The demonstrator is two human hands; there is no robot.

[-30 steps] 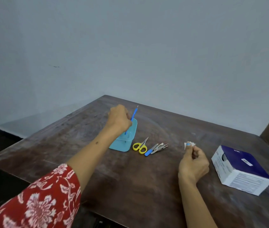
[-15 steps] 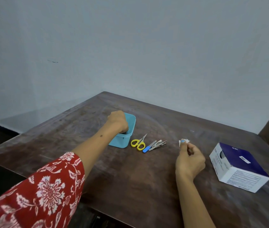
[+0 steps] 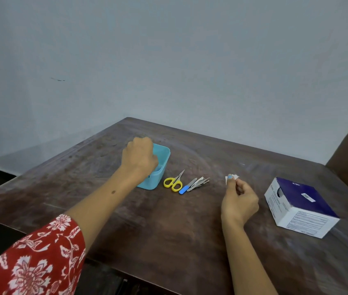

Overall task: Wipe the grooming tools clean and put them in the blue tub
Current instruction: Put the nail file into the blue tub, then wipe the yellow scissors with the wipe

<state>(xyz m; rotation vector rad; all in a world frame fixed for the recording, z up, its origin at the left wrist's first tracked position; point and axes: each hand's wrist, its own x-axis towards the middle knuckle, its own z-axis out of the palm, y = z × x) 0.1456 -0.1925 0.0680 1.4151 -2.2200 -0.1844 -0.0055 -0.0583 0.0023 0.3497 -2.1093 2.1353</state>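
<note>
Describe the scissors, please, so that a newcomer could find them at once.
Find the blue tub on the dark wooden table. On the table just right of it lie the scissors, blades pointing away from the person. Their yellow loop handles set them apart from the blue-handled file and the bare metal clippers beside them.

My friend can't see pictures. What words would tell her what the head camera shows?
A person's left hand reaches into a blue tub on a wooden table; the right hand pinches a small white wipe. Yellow scissors, a nail file and clippers lie between them.
</note>
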